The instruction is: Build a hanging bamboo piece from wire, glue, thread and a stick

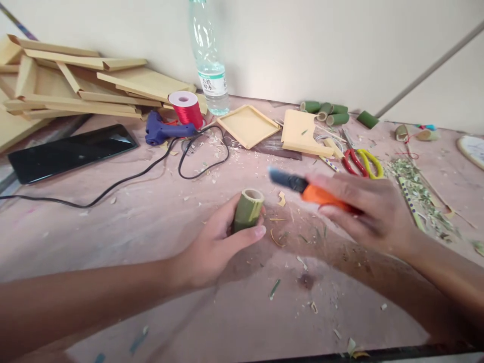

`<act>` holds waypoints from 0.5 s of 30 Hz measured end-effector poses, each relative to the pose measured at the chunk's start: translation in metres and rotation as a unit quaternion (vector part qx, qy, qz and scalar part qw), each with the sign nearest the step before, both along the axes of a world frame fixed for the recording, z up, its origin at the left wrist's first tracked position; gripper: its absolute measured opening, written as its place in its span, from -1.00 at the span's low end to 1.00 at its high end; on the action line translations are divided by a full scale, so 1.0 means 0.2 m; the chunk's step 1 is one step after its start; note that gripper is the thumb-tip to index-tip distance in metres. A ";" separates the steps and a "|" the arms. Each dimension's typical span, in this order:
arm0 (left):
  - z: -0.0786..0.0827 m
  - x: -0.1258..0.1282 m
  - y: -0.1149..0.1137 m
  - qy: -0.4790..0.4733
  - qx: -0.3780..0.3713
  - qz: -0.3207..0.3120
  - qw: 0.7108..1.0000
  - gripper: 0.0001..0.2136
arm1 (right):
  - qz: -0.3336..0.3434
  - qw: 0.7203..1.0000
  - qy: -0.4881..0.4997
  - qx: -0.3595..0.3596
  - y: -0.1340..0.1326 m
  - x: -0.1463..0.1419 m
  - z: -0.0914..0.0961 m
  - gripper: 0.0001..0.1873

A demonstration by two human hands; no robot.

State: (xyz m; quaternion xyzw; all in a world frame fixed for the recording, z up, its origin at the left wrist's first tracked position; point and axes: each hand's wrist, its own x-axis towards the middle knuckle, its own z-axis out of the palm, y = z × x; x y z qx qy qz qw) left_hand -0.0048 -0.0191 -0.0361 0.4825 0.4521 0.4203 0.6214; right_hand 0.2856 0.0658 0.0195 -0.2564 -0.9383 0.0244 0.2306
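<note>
My left hand (215, 242) is wrapped round a short green bamboo tube (247, 209), held upright with its hollow pale end facing up, just above the tabletop. My right hand (365, 209) is closed on an orange-handled cutter (302, 187) whose dark tip points left, toward the tube and a little above it. The right hand and the tool are smeared by motion. Thin bamboo shavings (278, 237) lie on the table between the two hands.
Behind lie a purple glue gun (162, 131) with a black cord, a red thread spool (187, 108), a water bottle (209, 60), square bamboo trays (247, 126), green bamboo pieces (327, 113), red and yellow scissors (361, 162), a phone (71, 151) and stacked wood slats (75, 83).
</note>
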 end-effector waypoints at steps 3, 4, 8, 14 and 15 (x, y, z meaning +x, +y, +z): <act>-0.01 0.01 0.01 -0.013 -0.015 0.001 1.000 -0.75 | 0.079 0.994 -0.057 -0.058 -0.07 -0.06 -0.04 -0.45; -0.01 0.02 0.01 -0.007 -0.016 -0.002 1.000 -0.75 | 0.093 0.991 -0.062 -0.067 -0.07 -0.07 -0.06 -0.45; -0.01 0.01 0.01 -0.009 0.000 -0.013 1.000 -0.72 | 0.118 0.987 -0.063 -0.093 -0.07 -0.09 -0.11 -0.47; 0.01 -0.01 0.01 -0.025 0.011 -0.046 0.999 -0.68 | 0.133 0.982 -0.039 -0.132 -0.08 -0.10 -0.16 -0.49; 0.01 -0.01 0.01 -0.019 0.016 -0.044 0.999 -0.66 | 0.131 0.983 -0.037 -0.122 -0.09 -0.10 -0.16 -0.50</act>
